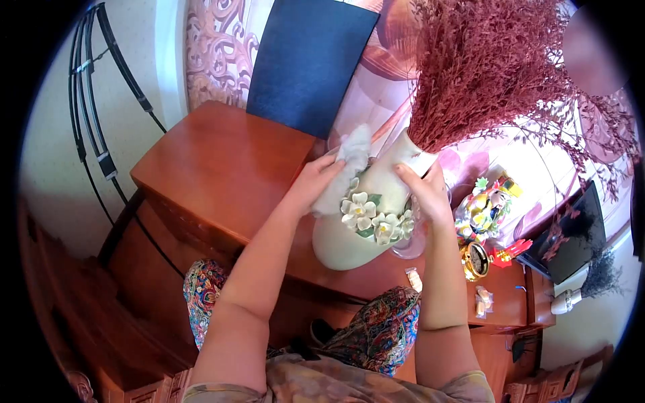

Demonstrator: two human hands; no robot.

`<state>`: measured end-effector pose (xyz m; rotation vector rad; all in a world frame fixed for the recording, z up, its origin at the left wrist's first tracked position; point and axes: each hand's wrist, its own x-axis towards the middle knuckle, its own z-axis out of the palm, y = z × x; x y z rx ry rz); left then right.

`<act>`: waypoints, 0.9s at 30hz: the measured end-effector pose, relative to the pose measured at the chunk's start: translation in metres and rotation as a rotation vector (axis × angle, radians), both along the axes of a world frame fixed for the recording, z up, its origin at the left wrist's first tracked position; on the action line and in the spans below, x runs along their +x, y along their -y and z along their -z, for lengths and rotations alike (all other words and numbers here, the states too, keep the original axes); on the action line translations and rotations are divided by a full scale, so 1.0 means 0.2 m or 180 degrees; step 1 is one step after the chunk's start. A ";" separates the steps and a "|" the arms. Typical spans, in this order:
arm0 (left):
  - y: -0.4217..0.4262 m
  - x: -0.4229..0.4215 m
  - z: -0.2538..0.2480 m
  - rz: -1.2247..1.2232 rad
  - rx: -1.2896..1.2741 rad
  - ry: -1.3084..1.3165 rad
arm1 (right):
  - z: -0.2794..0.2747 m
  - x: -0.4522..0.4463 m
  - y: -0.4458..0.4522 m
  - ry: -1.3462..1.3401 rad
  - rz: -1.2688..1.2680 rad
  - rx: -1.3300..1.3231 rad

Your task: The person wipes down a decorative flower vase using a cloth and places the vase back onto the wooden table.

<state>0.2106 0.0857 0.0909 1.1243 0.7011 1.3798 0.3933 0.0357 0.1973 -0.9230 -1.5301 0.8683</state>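
A pale vase (349, 243) with raised white flowers (363, 212) on its side leans at a tilt over the red-brown cabinet, with a large bunch of dried dark-red sprigs (480, 67) in its mouth. My left hand (317, 180) presses a white cloth (353, 151) against the vase's left side, fingers closed on the cloth. Round the neck on the right, my right hand (428, 189) grips the vase, thumb across the front. Part of the vase's base is against the cabinet's front edge; whether it rests there I cannot tell.
A wooden cabinet top (218, 164) extends left, with a dark blue panel (309, 64) behind it. To the right stand a colourful figurine (485, 209), a gold clock (475, 261), a red hand-shaped ornament (512, 252), small wrapped packets (483, 301) and a black screen (568, 235). Black cables (94, 101) hang at left.
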 end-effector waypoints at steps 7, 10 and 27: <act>-0.07 -0.06 0.06 0.0804 -0.0588 0.0849 | 0.04 0.06 -0.02 -0.0029 -0.0125 -0.0099; -0.15 -0.06 0.08 0.0860 -0.0692 0.1403 | 0.03 0.07 -0.02 0.0155 -0.0085 -0.0147; -0.31 0.03 -0.20 0.1472 -0.0240 -0.0885 | 0.04 0.05 0.00 0.0005 0.0009 -0.0053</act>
